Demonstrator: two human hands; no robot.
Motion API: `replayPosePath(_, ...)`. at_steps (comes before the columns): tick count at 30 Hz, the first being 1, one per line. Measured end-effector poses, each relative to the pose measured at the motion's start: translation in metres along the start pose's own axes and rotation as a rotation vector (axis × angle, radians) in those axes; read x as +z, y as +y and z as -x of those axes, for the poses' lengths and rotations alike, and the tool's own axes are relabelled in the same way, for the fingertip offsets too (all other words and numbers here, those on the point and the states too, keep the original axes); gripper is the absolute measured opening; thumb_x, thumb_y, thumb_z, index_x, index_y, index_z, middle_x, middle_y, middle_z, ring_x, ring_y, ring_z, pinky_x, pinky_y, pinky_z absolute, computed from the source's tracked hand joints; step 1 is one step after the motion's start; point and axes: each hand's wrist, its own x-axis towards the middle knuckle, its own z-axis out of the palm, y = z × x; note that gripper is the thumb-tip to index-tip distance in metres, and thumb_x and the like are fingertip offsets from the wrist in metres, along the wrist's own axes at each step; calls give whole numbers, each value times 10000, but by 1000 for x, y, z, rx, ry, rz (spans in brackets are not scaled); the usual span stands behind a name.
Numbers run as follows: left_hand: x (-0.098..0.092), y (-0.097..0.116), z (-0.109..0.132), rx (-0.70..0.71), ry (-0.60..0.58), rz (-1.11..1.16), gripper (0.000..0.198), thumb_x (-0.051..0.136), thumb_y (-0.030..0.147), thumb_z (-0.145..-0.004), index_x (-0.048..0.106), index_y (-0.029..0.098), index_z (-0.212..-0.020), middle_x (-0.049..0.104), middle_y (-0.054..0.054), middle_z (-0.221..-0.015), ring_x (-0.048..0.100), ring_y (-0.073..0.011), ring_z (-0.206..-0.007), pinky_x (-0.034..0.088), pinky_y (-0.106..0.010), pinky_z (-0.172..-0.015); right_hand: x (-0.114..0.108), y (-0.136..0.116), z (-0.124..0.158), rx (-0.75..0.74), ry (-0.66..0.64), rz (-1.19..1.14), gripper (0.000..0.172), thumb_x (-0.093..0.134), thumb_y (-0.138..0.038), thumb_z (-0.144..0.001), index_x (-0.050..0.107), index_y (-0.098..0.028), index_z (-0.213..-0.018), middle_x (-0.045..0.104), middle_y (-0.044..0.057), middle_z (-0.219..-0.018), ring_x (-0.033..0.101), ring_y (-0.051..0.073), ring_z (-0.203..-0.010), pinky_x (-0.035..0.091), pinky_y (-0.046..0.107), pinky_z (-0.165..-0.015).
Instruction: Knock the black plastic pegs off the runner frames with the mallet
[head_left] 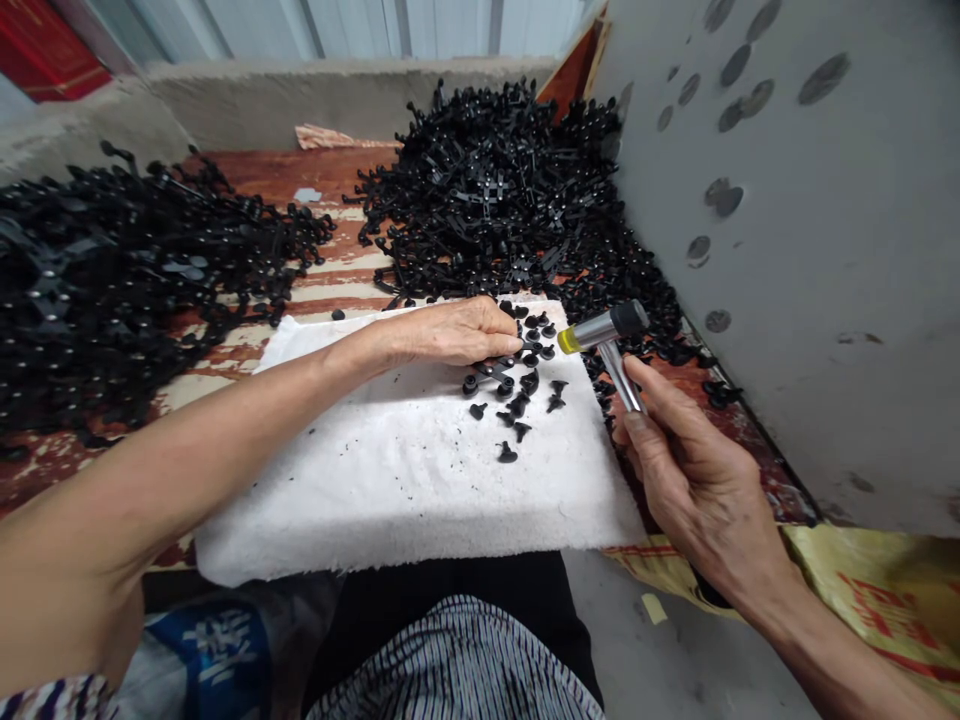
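Observation:
My right hand is wrapped round the handle of a small mallet with a yellow face and a black face. The yellow face hangs at the right edge of the white cloth, near several small black rubber pieces shaped like suction cups. Over the cloth, my left hand has its fingers closed on a black bracket with round feet. Part of this bracket is hidden under the fingers.
A big heap of black brackets lies behind the cloth, another heap at the left. A grey panel rises on the right. Yellow sacks lie below it at the right, and a blue-and-white bag is below the table's left side.

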Motion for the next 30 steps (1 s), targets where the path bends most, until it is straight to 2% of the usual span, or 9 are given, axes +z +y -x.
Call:
replayPosePath(22, 2, -1, 0, -21, 40, 67, 342, 466, 191, -855, 344, 192, -535, 309, 47, -543, 268, -86, -534, 204, -269, -524, 0, 1, 0, -25, -9, 19, 475, 527, -221, -951, 520, -251, -1425, 642, 76, -1338, 659, 229, -1151, 511, 436, -1029)
replayPosePath(30, 1, 2, 0, -38, 15, 37, 335, 470, 179, -848, 354, 188, -534, 307, 49, -550, 278, -84, -543, 216, -268, -539, -1, -2, -1, -28, -16, 10, 468, 524, -207, -949, 531, -237, -1416, 656, 72, -1318, 665, 233, -1141, 520, 434, -1020)
